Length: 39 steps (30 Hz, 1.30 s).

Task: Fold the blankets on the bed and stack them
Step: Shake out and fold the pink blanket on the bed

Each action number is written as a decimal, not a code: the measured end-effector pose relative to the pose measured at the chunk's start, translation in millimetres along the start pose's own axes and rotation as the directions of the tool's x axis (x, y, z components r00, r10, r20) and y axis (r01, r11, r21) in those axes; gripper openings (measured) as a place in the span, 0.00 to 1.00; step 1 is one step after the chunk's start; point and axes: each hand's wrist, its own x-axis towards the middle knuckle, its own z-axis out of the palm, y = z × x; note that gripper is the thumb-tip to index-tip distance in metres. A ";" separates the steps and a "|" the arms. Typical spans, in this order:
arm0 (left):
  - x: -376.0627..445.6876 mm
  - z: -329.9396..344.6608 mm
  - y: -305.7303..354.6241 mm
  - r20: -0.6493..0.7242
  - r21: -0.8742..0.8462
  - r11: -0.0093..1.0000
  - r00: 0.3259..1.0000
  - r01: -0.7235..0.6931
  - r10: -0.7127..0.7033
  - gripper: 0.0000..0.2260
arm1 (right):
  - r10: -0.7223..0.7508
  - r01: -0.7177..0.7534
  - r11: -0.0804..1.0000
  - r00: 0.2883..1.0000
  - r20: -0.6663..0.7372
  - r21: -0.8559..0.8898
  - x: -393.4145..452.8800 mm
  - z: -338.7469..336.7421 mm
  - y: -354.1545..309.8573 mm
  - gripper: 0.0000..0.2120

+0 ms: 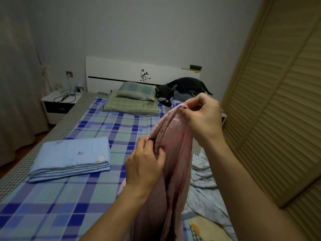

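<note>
The bed (97, 129) is covered by a blue checked sheet, and the work on it is judged to be roughly a third to half done. One blue blanket (73, 158) is already folded into a flat rectangle and is laid on the left half of the sheet, well apart from everything else; it looks like the base of the stack. A pale flowered blanket (203, 173) is left crumpled along the right edge of the bed and is not yet folded.

A pink blanket (173, 162) is held up in the air over the near right part of the bed, with its layered top edge gathered and the rest hanging down. Its far corner is pinched by the right hand (203, 117), fingers curled round the bunched edge. The nearer part of that edge is gripped by the left hand (144, 164), thumb and fingers closed on the layers.

The pink blanket is still to be folded down and set on the blue one, then the flowered one after it.
</note>
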 end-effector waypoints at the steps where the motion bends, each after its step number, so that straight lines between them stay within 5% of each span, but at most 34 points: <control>1: -1.2 0.6 0.6 0.014 0.005 1.000 1.000 0.010 -0.010 0.10 | -0.005 0.005 1.000 1.000 -0.006 0.007 -1.1 -0.1 -0.7 0.09; 8: -17.5 13.1 -22.9 0.240 -0.030 0.965 0.939 0.262 -0.248 0.02 | -0.009 0.012 0.999 0.998 -0.064 0.048 1.2 -9.2 -1.7 0.11; 10: -23.3 22.1 -44.7 0.303 -0.161 0.933 0.916 0.323 -0.265 0.11 | 0.010 -0.004 0.999 0.994 -0.108 0.052 8.6 -16.4 5.5 0.11; 15: -22.8 4.1 -77.9 0.473 -0.436 0.886 0.878 0.160 0.074 0.12 | 0.028 -0.024 0.999 0.990 -0.140 0.031 20.6 -36.3 43.8 0.15; 22: -3.2 -67.8 -63.0 0.510 -0.454 0.886 0.790 -0.090 0.341 0.07 | 0.024 -0.010 0.998 0.964 -0.264 0.055 24.4 -51.7 74.4 0.21; 25: -13.4 -73.6 -56.6 0.423 -0.544 0.838 0.874 0.034 0.239 0.10 | 0.086 -0.072 0.995 0.964 -0.251 0.064 23.1 -47.4 80.3 0.16; 29: -23.0 -67.4 -48.7 0.299 -0.487 0.851 0.953 0.198 -0.050 0.27 | 0.172 -0.183 0.983 0.955 -0.240 -0.022 21.0 -43.3 94.2 0.11; 32: -23.0 -61.7 -50.2 0.345 -0.446 0.809 0.908 0.382 -0.239 0.11 | 0.213 -0.218 0.976 0.956 -0.204 -0.004 15.8 -37.5 98.7 0.12; 36: -24.2 -56.3 -54.0 0.518 -0.539 0.685 0.834 0.490 -0.189 0.07 | 0.355 -0.324 0.932 0.905 -0.234 0.164 8.3 -27.3 94.4 0.09; 39: -19.6 -56.0 -46.1 0.543 -0.556 0.711 0.836 0.430 -0.080 0.07 | 0.236 -0.231 0.970 0.968 -0.080 0.071 -2.8 -19.4 70.7 0.08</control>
